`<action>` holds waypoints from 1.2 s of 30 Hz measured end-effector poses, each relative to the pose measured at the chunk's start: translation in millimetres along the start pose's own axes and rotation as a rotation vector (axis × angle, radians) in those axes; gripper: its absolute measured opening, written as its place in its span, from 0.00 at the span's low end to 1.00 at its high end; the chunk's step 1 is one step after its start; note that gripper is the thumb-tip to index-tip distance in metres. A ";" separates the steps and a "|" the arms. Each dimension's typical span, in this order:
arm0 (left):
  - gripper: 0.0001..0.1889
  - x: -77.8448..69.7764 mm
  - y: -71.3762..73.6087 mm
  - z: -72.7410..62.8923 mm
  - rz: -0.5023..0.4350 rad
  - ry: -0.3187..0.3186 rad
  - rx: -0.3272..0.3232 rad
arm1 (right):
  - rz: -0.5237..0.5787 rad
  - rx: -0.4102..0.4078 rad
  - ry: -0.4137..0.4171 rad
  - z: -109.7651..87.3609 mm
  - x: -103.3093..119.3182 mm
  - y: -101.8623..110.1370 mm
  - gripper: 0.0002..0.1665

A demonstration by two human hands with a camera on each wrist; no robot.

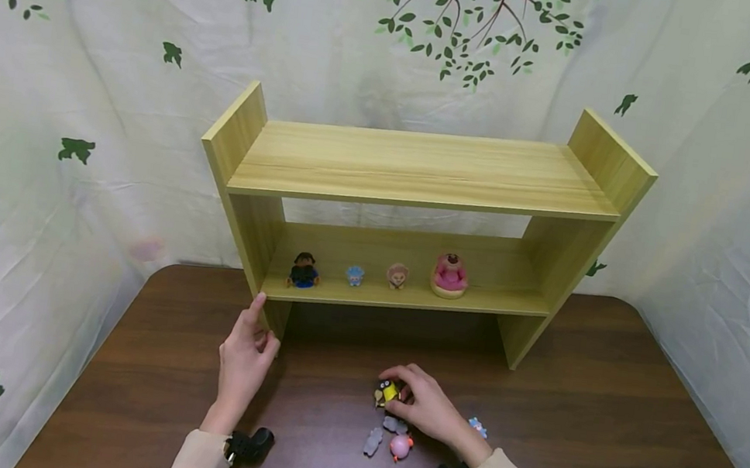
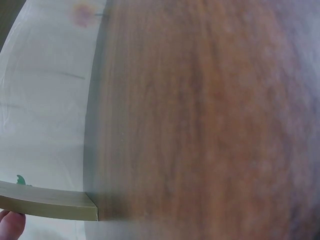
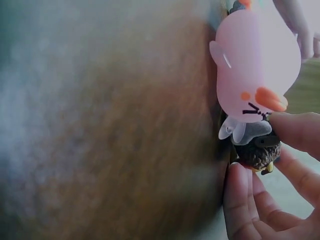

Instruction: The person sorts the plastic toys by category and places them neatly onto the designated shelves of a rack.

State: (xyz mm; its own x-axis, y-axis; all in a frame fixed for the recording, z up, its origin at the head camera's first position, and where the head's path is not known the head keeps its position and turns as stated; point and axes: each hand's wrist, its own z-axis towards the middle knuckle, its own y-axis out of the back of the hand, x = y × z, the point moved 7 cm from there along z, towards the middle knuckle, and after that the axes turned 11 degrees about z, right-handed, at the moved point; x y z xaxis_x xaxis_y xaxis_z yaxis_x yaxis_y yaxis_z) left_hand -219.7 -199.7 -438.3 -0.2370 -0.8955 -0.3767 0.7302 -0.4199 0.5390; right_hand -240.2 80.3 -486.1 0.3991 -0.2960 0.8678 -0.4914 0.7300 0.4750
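My right hand is low over the table, its thumb and fingers around a small black-and-yellow toy figurine. In the right wrist view the dark textured head of this figurine shows between the fingertips. Close by lie a pink toy figurine with orange parts and two small grey figurines. My left hand is at the left side panel of a wooden shelf, its index finger extended to the panel's front edge. In the left wrist view a fingertip shows beside that panel.
On the middle board stand a dark-haired figurine, a blue one, a small brownish-pink one and a pink bear. A blue-and-white toy lies behind my right wrist. White leaf-print cloth surrounds the brown table.
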 end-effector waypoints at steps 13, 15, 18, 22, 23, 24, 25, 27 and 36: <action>0.46 0.0 0.7 -0.4 0.002 -0.001 -0.006 | 0.118 -0.067 -0.034 -5.5 -0.5 8.7 0.22; 0.45 0.5 0.9 -0.7 0.003 0.002 -0.006 | 0.140 -0.077 -0.031 -6.4 0.0 11.2 0.22; 0.45 1.0 1.0 -1.0 0.003 0.005 -0.005 | 0.164 -0.090 -0.026 -7.6 1.3 15.1 0.22; 0.45 0.6 1.0 -0.8 -0.001 0.003 -0.004 | 0.176 -0.099 -0.020 -8.9 4.5 20.3 0.22; 0.46 0.6 1.0 -0.9 -0.002 0.002 -0.004 | 0.179 -0.100 -0.020 -9.3 5.3 21.5 0.22; 0.46 0.5 0.9 -0.9 -0.001 0.002 -0.004 | 0.181 -0.101 -0.019 -9.6 6.1 22.9 0.23; 0.46 0.5 0.8 -0.8 -0.001 0.003 -0.004 | 0.182 -0.103 -0.016 -10.0 7.1 24.2 0.23; 0.46 1.1 0.1 -1.1 0.000 0.006 -0.003 | 0.190 -0.106 -0.007 -10.7 8.6 26.8 0.23; 0.46 0.9 -2.0 -1.3 -0.001 0.003 0.002 | 0.206 -0.146 0.029 -14.8 18.2 39.9 0.23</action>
State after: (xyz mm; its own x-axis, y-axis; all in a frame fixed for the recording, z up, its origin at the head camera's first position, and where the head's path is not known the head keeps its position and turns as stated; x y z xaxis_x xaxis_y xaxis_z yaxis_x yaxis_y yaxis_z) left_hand -220.5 -199.5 -440.7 -0.2361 -0.8946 -0.3795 0.7287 -0.4213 0.5399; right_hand -241.1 113.1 -453.5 0.3249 -0.1152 0.9387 -0.4485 0.8551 0.2602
